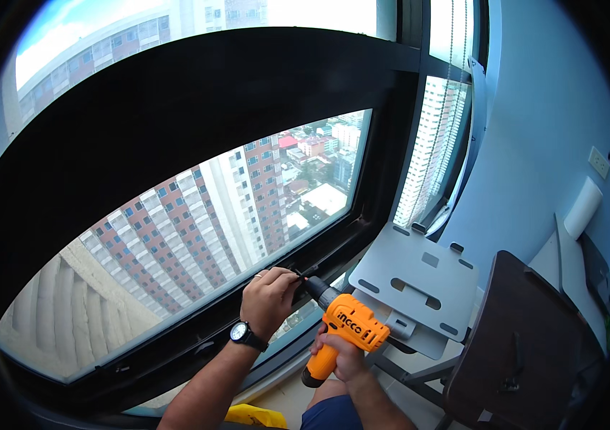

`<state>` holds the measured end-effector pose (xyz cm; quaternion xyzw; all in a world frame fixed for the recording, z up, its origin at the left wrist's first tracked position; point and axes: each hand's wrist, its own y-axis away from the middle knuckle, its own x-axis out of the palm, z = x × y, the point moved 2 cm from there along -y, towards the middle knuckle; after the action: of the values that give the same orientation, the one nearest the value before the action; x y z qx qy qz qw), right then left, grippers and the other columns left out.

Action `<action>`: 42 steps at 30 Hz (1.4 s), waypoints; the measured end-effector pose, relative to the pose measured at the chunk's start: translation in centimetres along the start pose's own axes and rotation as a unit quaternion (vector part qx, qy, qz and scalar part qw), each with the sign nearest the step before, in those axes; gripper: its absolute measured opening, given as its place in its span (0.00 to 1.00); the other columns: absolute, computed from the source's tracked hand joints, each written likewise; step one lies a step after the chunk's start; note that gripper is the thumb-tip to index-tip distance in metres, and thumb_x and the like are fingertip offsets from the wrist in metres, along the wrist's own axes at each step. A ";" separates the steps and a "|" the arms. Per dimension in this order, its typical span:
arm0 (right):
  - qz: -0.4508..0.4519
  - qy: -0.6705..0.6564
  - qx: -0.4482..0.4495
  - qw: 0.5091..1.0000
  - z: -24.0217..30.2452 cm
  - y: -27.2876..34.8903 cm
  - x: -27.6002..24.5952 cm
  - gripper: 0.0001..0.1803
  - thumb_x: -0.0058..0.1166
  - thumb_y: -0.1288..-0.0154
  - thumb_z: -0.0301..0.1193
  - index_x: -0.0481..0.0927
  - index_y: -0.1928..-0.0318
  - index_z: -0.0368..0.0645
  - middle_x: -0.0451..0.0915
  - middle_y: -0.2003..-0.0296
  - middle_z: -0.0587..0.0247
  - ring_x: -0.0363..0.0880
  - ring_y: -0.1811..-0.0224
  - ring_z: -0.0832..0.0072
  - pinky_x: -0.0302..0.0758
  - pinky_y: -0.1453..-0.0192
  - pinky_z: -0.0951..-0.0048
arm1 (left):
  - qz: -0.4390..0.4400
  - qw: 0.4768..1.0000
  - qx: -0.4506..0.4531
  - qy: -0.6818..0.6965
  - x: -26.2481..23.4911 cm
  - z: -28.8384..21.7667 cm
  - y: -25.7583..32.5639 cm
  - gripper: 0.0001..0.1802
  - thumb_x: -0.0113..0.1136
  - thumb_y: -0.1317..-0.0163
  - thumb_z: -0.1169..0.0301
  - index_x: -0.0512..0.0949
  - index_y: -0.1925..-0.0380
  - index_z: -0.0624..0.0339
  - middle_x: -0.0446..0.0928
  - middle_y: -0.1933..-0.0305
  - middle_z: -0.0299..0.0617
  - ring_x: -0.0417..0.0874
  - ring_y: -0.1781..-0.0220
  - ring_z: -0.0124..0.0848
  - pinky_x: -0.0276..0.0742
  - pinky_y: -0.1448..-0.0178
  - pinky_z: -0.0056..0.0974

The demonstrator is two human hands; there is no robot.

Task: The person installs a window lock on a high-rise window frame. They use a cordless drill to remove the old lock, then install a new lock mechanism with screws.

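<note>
An orange and black cordless drill (357, 322) is gripped by its handle in my right hand (346, 356). Its black chuck and bit point up and left at the lower rail of a dark window frame (323, 256). My left hand (268, 295), wearing a ring and with a watch (240, 332) on the wrist, is at that rail. Its fingers are pinched together beside the bit's tip. Whatever lies between those fingertips is too small and covered to make out. Behind the hand is the window glass (262, 208).
Right of the drill stands a silver laptop stand (420, 265) with slots. Farther right is a dark brown tabletop (516, 344), tilted, near a light blue wall (534, 129) with an outlet (598, 162). Something yellow (256, 416) lies low by my legs. Tall buildings show outside.
</note>
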<state>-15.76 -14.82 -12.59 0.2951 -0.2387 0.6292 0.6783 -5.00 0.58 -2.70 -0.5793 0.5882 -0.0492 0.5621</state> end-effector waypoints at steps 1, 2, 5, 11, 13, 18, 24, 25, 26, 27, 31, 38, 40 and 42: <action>-0.006 0.004 0.008 1.000 0.0 -0.1 -0.1 0.13 0.57 0.35 0.21 0.75 0.50 0.38 0.79 0.71 0.58 0.83 0.69 0.64 0.83 0.54 0.60 | 0.003 1.000 -0.007 0.004 0.0 0.0 -0.1 0.04 0.72 0.38 0.74 0.87 0.64 0.58 0.87 0.60 0.38 0.88 0.60 0.40 0.84 0.53 0.42; 0.006 0.000 -0.005 1.000 0.1 -0.5 -0.1 0.13 0.57 0.35 0.21 0.75 0.50 0.38 0.79 0.71 0.58 0.83 0.69 0.64 0.83 0.54 0.60 | -0.005 1.000 -0.006 0.009 0.0 0.1 -0.5 0.04 0.72 0.38 0.74 0.87 0.64 0.58 0.87 0.60 0.38 0.88 0.61 0.40 0.84 0.53 0.42; 0.012 -0.007 -0.006 1.000 0.1 -0.6 0.0 0.13 0.57 0.34 0.20 0.75 0.50 0.37 0.79 0.71 0.58 0.84 0.69 0.65 0.83 0.55 0.62 | -0.008 1.000 -0.017 0.021 0.0 0.2 -0.6 0.04 0.71 0.38 0.75 0.87 0.64 0.58 0.87 0.60 0.38 0.88 0.61 0.40 0.84 0.53 0.42; 0.001 -0.002 -0.013 1.000 0.3 -0.4 0.3 0.16 0.57 0.35 0.20 0.74 0.48 0.37 0.79 0.71 0.57 0.84 0.68 0.64 0.83 0.54 0.60 | 0.002 0.999 -0.026 0.020 0.1 0.3 -0.5 0.04 0.72 0.38 0.74 0.87 0.63 0.57 0.88 0.60 0.37 0.88 0.59 0.40 0.84 0.51 0.41; -0.002 -0.004 -0.027 1.000 0.4 -0.4 0.4 0.17 0.57 0.35 0.20 0.74 0.47 0.37 0.79 0.70 0.57 0.84 0.68 0.64 0.84 0.54 0.60 | 0.011 1.000 -0.014 -0.004 0.2 0.3 -0.5 0.05 0.72 0.38 0.74 0.87 0.62 0.56 0.87 0.59 0.37 0.88 0.57 0.39 0.84 0.50 0.41; -0.004 0.009 -0.023 1.000 0.4 -0.6 0.2 0.17 0.58 0.36 0.20 0.74 0.47 0.36 0.79 0.70 0.58 0.84 0.68 0.65 0.84 0.54 0.61 | -0.007 1.000 -0.006 -0.025 0.4 0.1 -0.3 0.05 0.73 0.37 0.73 0.88 0.62 0.57 0.89 0.59 0.38 0.89 0.54 0.38 0.85 0.49 0.42; 0.020 -0.005 -0.010 1.000 0.5 -0.9 -0.5 0.17 0.57 0.35 0.19 0.74 0.46 0.34 0.80 0.65 0.57 0.84 0.68 0.66 0.85 0.56 0.63 | -0.025 0.999 -0.007 -0.026 0.4 0.2 0.2 0.05 0.72 0.37 0.73 0.87 0.61 0.56 0.90 0.59 0.42 0.92 0.54 0.41 0.87 0.50 0.43; 0.018 -0.008 -0.003 1.000 0.6 -1.0 -0.6 0.18 0.57 0.34 0.18 0.74 0.44 0.34 0.80 0.63 0.56 0.84 0.68 0.67 0.85 0.57 0.63 | -0.027 0.999 0.006 -0.033 0.5 0.1 0.2 0.05 0.71 0.36 0.73 0.87 0.61 0.56 0.89 0.59 0.41 0.92 0.53 0.41 0.88 0.50 0.43; 0.024 -0.004 -0.005 1.000 0.6 -1.0 -0.6 0.18 0.56 0.34 0.18 0.74 0.45 0.34 0.80 0.64 0.56 0.84 0.68 0.67 0.85 0.57 0.63 | -0.026 0.999 0.017 -0.041 0.5 0.1 0.2 0.04 0.70 0.35 0.73 0.86 0.61 0.56 0.89 0.59 0.41 0.92 0.53 0.41 0.88 0.49 0.43; 0.023 0.003 -0.006 1.000 0.6 -1.0 -0.7 0.17 0.56 0.35 0.18 0.74 0.45 0.33 0.80 0.65 0.56 0.84 0.68 0.67 0.84 0.56 0.64 | -0.024 0.999 0.014 -0.037 0.5 0.1 0.2 0.04 0.70 0.35 0.73 0.86 0.60 0.56 0.89 0.58 0.41 0.92 0.52 0.42 0.89 0.49 0.43; 0.018 0.008 -0.013 1.000 0.7 -0.7 -0.6 0.16 0.56 0.34 0.19 0.75 0.46 0.32 0.80 0.69 0.57 0.84 0.68 0.67 0.83 0.55 0.64 | -0.016 0.999 0.006 -0.030 0.4 0.1 0.1 0.05 0.70 0.35 0.74 0.86 0.60 0.56 0.89 0.58 0.41 0.92 0.49 0.42 0.89 0.50 0.42; 0.002 0.012 0.004 1.000 0.5 -0.3 -0.4 0.17 0.57 0.35 0.21 0.75 0.46 0.33 0.79 0.70 0.56 0.82 0.67 0.63 0.82 0.51 0.59 | -0.015 0.999 0.007 -0.029 0.4 0.3 0.0 0.06 0.72 0.37 0.74 0.87 0.61 0.55 0.90 0.58 0.42 0.93 0.50 0.42 0.90 0.50 0.41; 0.002 0.007 0.005 1.000 0.4 -0.3 -0.4 0.17 0.57 0.35 0.21 0.75 0.46 0.34 0.79 0.70 0.56 0.82 0.66 0.63 0.82 0.51 0.59 | -0.016 0.999 0.007 -0.031 0.4 0.3 0.0 0.06 0.73 0.38 0.74 0.87 0.61 0.55 0.90 0.58 0.43 0.93 0.50 0.41 0.90 0.51 0.41; 0.002 0.009 0.009 1.000 0.4 -0.3 -0.4 0.17 0.57 0.35 0.21 0.75 0.46 0.34 0.79 0.70 0.56 0.82 0.66 0.63 0.82 0.51 0.59 | -0.018 0.999 0.007 -0.027 0.5 0.3 0.0 0.05 0.72 0.37 0.74 0.87 0.61 0.55 0.90 0.58 0.43 0.93 0.50 0.41 0.90 0.51 0.40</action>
<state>-15.47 -15.39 -12.64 0.2950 -0.2278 0.6348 0.6769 -4.65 0.43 -3.15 -0.5872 0.5616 -0.0476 0.5811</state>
